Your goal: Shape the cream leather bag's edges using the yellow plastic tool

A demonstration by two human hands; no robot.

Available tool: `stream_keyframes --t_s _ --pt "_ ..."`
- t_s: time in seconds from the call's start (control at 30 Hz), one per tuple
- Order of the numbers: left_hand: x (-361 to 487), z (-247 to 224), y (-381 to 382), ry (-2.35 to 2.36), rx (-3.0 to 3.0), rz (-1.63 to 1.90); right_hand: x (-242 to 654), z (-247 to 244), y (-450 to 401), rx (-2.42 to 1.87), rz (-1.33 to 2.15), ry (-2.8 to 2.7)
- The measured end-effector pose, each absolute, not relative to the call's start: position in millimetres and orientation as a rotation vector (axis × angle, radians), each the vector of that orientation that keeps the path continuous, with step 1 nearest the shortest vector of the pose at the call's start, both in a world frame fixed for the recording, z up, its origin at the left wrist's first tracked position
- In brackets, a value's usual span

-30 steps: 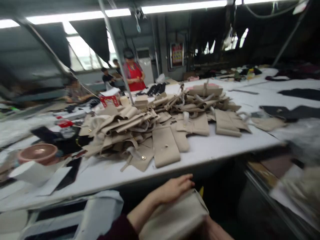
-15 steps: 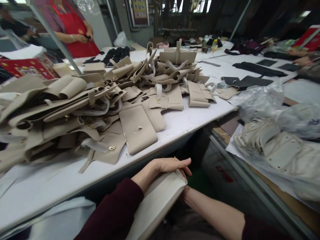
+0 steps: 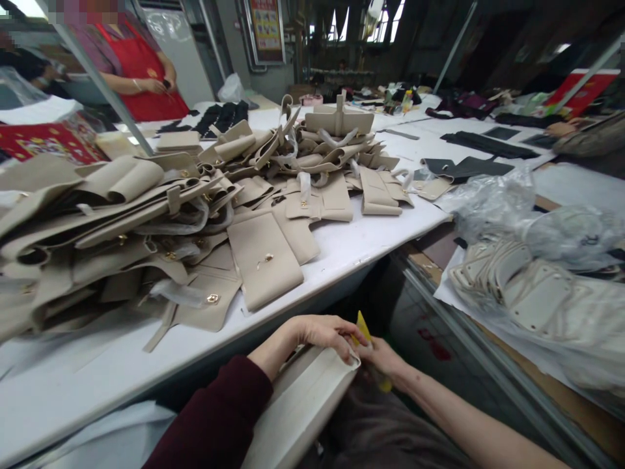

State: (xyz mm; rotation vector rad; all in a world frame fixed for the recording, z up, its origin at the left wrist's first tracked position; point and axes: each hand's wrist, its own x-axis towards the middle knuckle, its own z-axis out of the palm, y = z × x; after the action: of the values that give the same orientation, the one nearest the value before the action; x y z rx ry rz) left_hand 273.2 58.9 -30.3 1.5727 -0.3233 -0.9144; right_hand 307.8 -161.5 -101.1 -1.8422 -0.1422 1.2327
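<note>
An off-white leather-like piece lies across my lap, its far end bent over. My left hand is closed on that far end, fingers curled over its edge. Just to the right, my right hand grips a flat yellow tool whose pointed tip sticks up beside my left fingertips; its other end shows below the hand. The two hands are close together at the corner of the piece.
Beige bag parts with gold clasps are heaped on the white table. Pale straps and clear plastic lie at right. A person in a red apron stands behind; another person's sleeve shows at right.
My right hand has come out from behind the piece, and the yellow tool in it now shows. My left fingers have curled down over the end. The view has shifted slightly.
</note>
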Motion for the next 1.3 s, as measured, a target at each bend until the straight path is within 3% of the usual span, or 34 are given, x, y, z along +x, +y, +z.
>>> stream_keyframes --t_s 0.13,0.23,0.33,0.43,0.73,0.83,1.07,1.3 --pt "270.8 -35.1 58.1 -0.258 1.506 -0.944 343.5 -72.5 -217.6 -1.944 1.145 -0.203" --pt "270.6 -36.8 58.3 -0.254 1.518 -0.966 352.3 -35.0 -239.4 -1.904 1.386 -0.350" --pt "271.2 -36.1 58.4 -0.255 1.536 -0.980 341.6 -4.7 -223.9 -1.905 1.625 -0.577" --pt "271.5 -33.0 57.5 -0.234 1.532 -0.989 330.9 8.4 -196.6 -1.924 1.634 -0.702" --pt "273.6 -23.7 53.7 -0.200 1.509 -1.027 338.8 3.7 -233.2 -2.242 1.334 -0.900" --pt "273.9 -24.1 52.8 -0.194 1.526 -1.019 338.6 17.0 -244.0 -2.255 1.433 -0.908" --pt "271.8 -27.6 52.8 -0.233 1.550 -0.996 339.1 22.3 -243.4 -1.778 1.718 -0.836" --pt "268.5 -19.3 51.6 -0.201 1.554 -0.968 323.3 -20.7 -220.1 -1.661 1.611 -0.611"
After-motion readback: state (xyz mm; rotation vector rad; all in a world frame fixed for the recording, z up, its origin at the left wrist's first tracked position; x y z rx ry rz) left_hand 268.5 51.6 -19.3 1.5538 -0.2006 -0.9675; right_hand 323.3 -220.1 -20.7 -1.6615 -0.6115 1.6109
